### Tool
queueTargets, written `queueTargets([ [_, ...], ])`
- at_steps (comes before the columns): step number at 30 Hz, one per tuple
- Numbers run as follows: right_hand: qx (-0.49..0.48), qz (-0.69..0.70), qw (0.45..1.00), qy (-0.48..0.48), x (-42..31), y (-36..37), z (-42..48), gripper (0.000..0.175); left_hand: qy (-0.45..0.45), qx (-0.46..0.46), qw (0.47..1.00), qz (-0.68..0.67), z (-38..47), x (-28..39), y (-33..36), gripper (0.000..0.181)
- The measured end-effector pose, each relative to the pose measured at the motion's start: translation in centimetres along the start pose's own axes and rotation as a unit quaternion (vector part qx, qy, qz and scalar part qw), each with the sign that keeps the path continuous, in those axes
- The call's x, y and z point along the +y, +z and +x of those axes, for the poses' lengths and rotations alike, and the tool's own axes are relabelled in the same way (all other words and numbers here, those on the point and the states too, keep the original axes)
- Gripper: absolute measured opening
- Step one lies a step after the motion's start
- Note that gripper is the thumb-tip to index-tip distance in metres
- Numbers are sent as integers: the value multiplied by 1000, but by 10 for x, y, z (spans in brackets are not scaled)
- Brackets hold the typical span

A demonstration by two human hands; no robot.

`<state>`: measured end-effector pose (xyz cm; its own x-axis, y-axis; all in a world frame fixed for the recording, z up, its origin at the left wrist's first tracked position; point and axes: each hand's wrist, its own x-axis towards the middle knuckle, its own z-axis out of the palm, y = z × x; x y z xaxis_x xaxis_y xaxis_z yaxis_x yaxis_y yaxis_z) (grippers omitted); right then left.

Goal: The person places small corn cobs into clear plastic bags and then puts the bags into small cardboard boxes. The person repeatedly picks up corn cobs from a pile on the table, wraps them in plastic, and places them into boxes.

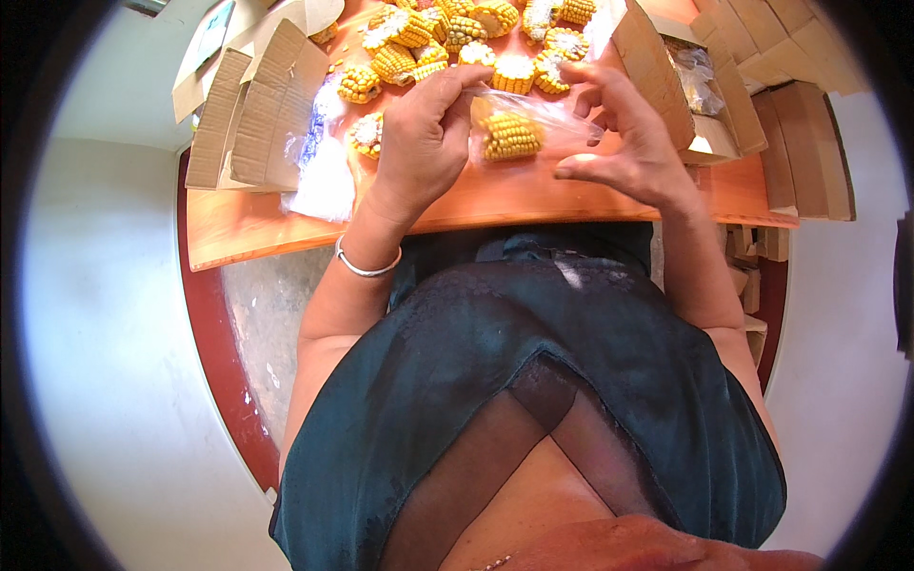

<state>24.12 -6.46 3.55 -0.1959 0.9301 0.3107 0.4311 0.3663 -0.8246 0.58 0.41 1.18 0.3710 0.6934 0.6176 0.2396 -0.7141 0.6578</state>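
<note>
A clear plastic bag (pixel 553 114) with a piece of corn cob (pixel 513 135) inside hangs between my hands, above the wooden table. My left hand (pixel 432 135) pinches the bag's left side, its thumb and forefinger near the edge. At the other end, my right hand (pixel 621 135) has its fingers and thumb spread apart; the bag's loose right end lies by its fingers, and whether they touch it I cannot tell. Beyond both hands lies a pile of cut yellow corn cobs (pixel 428 36), and one more piece (pixel 366 134) rests left of my left hand.
An open cardboard box (pixel 275 107) stands on the left, beside a stack of clear plastic bags (pixel 325 178). Another open cardboard box (pixel 653 78), holding crumpled plastic, is on the right. The wooden table's front edge (pixel 500 220) runs close to my body.
</note>
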Motion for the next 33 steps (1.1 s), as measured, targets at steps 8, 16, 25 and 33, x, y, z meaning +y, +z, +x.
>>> queueTargets([
  [8,69,-12,997,-28,15,23,10,10,-61,-16,991,-115,2,19,-3,46],
  [16,64,57,995,60,3,24,12,17,-25,11,1000,-7,0,7,6,22],
  [25,60,126,989,44,13,23,11,15,-42,-14,997,-63,4,-3,5,19],
  [33,55,149,982,99,2,18,16,19,-102,-14,985,-142,7,3,-6,19],
])
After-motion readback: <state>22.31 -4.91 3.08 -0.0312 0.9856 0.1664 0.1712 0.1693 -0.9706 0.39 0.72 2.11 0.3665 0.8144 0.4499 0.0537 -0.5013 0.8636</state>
